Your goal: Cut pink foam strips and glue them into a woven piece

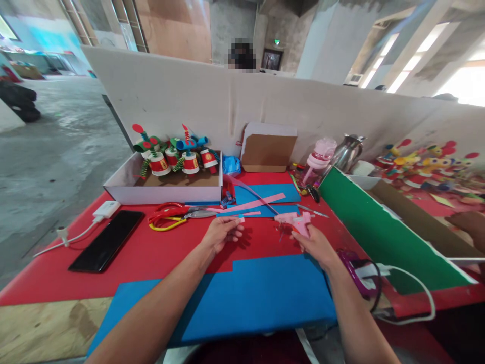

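Between the thumb and fingers of my left hand (223, 233) is a small paper piece (241, 218), pale with a bit of blue; its exact shape is too small to make out. My right hand (316, 243) grips a pink glue gun (293, 220) by its handle, nozzle pointing left toward my left hand. Behind both hands lie pink paper strips (261, 202) crossing over blue paper sheets (267, 193). Red-handled scissors (166, 212) and yellow-handled pliers (172, 222) rest left of my left hand. Below my hands a large blue sheet (265, 288) covers the table's front.
A white box (162, 194) holds several paper-cup figures (159, 164). Left are a black phone (108, 241) and a white charger (106, 209). Right stand a pink bottle (318, 159), a metal jug (346, 151), a green-sided box (379, 232) and a purple power strip (358, 275) with cables. A person's hand is far right.
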{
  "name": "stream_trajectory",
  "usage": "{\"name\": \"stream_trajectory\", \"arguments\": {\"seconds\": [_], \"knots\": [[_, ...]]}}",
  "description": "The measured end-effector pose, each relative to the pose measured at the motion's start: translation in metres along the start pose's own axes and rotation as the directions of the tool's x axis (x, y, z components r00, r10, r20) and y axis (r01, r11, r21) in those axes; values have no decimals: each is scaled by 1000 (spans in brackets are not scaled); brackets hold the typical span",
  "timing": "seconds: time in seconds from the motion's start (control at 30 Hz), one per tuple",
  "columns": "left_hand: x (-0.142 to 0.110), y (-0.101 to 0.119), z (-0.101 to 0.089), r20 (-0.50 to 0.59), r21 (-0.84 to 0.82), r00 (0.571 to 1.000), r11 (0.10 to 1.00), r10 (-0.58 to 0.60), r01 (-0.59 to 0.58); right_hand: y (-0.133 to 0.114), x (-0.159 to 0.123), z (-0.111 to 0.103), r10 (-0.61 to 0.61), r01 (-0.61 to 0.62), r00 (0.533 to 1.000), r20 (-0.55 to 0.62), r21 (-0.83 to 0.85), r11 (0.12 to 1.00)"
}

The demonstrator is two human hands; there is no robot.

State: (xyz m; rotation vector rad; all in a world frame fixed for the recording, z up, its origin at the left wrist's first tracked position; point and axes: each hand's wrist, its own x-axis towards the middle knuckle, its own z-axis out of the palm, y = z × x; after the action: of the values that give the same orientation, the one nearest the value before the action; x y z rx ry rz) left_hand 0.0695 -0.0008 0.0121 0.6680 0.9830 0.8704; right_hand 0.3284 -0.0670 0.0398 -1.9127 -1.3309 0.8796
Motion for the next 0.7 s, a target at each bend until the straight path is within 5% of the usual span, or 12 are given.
{"name": "stream_trajectory", "arguments": {"seconds": [0.17,0.27,0.33,0.4,0.47,0.57,0.7], "knots": [[0,-1,0,-18,20,1000,1000,-1,1,22,18,-24,155,-154,988,-7,-140,978],[-1,-1,1,-24,19,1000,1000,7,-6,23,18,-31,8,-91,980,-197,-420,903],[-1,-1,1,-33,16,999,1000,14,-14,14,15,-24,-162,-6,935,-315,-472,881],[-1,-1,1,-48,19,998,999,33,-32,-3,12,-3,-269,147,903,-334,-348,926],[0,-1,1,-65,30,996,998,58,-56,-24,14,30,-295,291,942,-160,-49,955],[2,1,-1,-95,40,992,996,88,-84,-49,25,85,-178,108,972,157,376,920],[4,4,-4,-120,28,986,993,117,-115,-55,42,126,-199,-85,921,334,673,735]]}}
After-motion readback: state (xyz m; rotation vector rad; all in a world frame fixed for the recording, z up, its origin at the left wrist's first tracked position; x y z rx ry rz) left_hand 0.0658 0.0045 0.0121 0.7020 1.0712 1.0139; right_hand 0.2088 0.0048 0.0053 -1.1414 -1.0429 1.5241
